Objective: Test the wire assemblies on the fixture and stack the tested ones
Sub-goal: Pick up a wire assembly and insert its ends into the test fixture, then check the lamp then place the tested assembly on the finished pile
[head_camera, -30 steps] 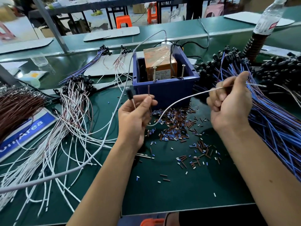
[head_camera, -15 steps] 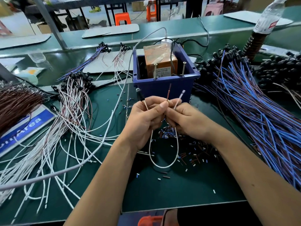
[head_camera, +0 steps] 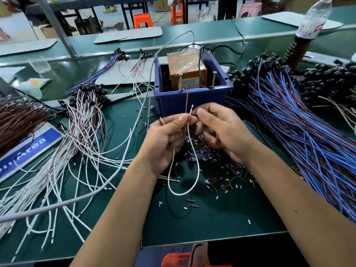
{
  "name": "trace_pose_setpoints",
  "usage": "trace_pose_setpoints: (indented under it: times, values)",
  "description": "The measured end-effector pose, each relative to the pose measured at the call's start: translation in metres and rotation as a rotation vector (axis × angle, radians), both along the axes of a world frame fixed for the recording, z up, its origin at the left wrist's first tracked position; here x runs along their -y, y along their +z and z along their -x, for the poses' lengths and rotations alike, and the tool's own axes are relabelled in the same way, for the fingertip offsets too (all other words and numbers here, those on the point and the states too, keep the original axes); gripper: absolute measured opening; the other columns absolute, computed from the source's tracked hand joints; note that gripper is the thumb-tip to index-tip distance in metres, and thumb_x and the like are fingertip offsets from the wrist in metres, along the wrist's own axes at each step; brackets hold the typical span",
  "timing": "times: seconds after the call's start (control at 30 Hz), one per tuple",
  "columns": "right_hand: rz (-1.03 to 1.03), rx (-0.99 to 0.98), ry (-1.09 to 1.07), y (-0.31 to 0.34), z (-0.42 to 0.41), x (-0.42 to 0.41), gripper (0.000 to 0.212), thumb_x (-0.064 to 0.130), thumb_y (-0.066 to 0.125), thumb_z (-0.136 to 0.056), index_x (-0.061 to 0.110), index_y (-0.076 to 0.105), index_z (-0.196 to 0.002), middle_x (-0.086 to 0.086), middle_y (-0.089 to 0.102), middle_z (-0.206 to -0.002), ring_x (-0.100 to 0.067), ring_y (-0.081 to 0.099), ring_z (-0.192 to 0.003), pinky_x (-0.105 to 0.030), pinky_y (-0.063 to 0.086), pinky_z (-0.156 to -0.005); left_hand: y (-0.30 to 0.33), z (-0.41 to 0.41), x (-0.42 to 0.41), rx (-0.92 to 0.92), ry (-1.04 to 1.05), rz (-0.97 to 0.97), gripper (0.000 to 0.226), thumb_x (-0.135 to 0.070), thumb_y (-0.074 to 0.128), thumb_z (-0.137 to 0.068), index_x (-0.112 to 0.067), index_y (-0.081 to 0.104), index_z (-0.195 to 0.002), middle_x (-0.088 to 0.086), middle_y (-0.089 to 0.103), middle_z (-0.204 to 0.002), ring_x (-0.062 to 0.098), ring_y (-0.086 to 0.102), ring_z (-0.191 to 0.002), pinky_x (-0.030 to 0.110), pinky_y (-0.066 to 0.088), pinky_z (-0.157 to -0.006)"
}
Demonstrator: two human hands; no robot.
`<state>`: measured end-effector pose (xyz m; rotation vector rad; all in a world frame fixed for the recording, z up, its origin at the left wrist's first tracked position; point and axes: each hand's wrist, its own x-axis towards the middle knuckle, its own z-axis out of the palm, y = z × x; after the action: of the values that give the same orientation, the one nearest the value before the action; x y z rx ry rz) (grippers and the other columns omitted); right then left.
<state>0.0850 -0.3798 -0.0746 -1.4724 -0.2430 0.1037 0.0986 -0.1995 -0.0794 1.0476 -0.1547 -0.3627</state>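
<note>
Head view: thin white-sleeved wire assembly [head_camera: 194, 170] hangs in a loop between both hands, its two ends raised just near of the blue plastic fixture box [head_camera: 192, 101]. Left hand [head_camera: 165, 139] pinches both ends; right hand [head_camera: 221, 130] fingers curl at the white tip, exact grip unclear. Not yet touched to the two upright screws [head_camera: 213, 79]. White-wire pile [head_camera: 57, 160] left; large blue-and-brown wire heap [head_camera: 308, 132] right, seemingly untested.
</note>
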Motion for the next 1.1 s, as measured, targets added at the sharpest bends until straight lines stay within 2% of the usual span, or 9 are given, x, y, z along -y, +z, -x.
trace_pose_setpoints:
  times: [0.07,0.13,0.23,0.37,0.67,0.9,1.0,1.1]
  values:
    - [-0.051,0.009,-0.112,0.001,-0.001,-0.002,0.021,0.027,0.057,-0.106,0.009,0.064,-0.115,-0.003,0.06,-0.078,-0.012,0.038,-0.049,-0.022,0.024,-0.042,-0.001,0.001,0.002,-0.014,-0.024,-0.023,0.018,-0.015,0.067,-0.082,-0.002,0.079,-0.086,0.006,0.076,-0.081,-0.001,0.03,-0.038,0.009,0.023,-0.036]
    - [-0.056,0.037,-0.182,0.001,0.0,-0.003,0.016,0.019,0.056,-0.108,0.009,0.069,-0.107,-0.004,0.058,-0.077,-0.011,0.038,-0.048,-0.02,0.025,-0.041,-0.001,0.002,0.003,-0.024,-0.043,-0.049,0.017,-0.015,0.068,-0.081,-0.004,0.08,-0.085,0.007,0.076,-0.085,-0.001,0.03,-0.038,0.009,0.023,-0.036]
    - [-0.106,0.043,-0.22,0.003,0.0,-0.001,0.018,0.015,0.058,-0.106,0.01,0.072,-0.096,-0.006,0.057,-0.075,-0.009,0.037,-0.046,-0.019,0.025,-0.041,-0.001,0.002,0.004,-0.037,-0.05,-0.049,0.016,-0.015,0.068,-0.08,-0.008,0.082,-0.08,0.006,0.077,-0.085,-0.001,0.032,-0.037,0.008,0.022,-0.036]
    - [-0.172,0.014,-0.197,0.005,0.001,0.0,0.019,0.018,0.06,-0.104,0.006,0.072,-0.096,-0.005,0.058,-0.074,-0.008,0.039,-0.045,-0.018,0.025,-0.038,-0.001,0.003,0.003,-0.067,-0.062,-0.031,0.015,-0.015,0.068,-0.079,-0.008,0.081,-0.077,0.007,0.077,-0.083,-0.002,0.032,-0.036,0.008,0.024,-0.035]
    - [-0.12,0.022,-0.244,0.003,0.001,0.0,0.008,0.014,0.071,-0.097,0.007,0.072,-0.095,-0.004,0.058,-0.071,-0.008,0.041,-0.046,-0.018,0.029,-0.039,-0.002,0.002,0.001,-0.037,-0.095,-0.027,0.016,-0.016,0.067,-0.083,-0.009,0.082,-0.08,0.006,0.077,-0.085,-0.002,0.034,-0.037,0.007,0.026,-0.036]
    - [-0.072,0.069,-0.219,0.001,0.002,-0.001,0.016,0.014,0.071,-0.098,0.011,0.072,-0.083,-0.003,0.055,-0.063,-0.008,0.04,-0.043,-0.019,0.031,-0.039,-0.001,0.003,0.002,-0.036,-0.102,-0.025,0.016,-0.015,0.066,-0.082,-0.009,0.081,-0.079,0.006,0.077,-0.083,-0.002,0.034,-0.037,0.008,0.025,-0.036]
    - [-0.075,0.119,-0.297,0.003,0.002,-0.002,0.018,0.015,0.068,-0.101,0.009,0.068,-0.084,0.0,0.046,-0.055,-0.011,0.035,-0.042,-0.021,0.028,-0.039,0.0,0.004,0.004,-0.031,-0.097,-0.009,0.016,-0.013,0.066,-0.082,-0.007,0.081,-0.079,0.006,0.076,-0.081,-0.002,0.033,-0.037,0.008,0.025,-0.036]
    - [-0.175,0.095,-0.448,0.008,-0.001,0.008,0.02,0.015,0.064,-0.103,0.009,0.063,-0.084,-0.001,0.046,-0.057,-0.011,0.033,-0.042,-0.023,0.027,-0.037,0.0,0.004,0.004,-0.019,-0.068,0.006,0.016,-0.012,0.066,-0.082,-0.006,0.08,-0.077,0.008,0.076,-0.08,-0.002,0.033,-0.037,0.007,0.025,-0.036]
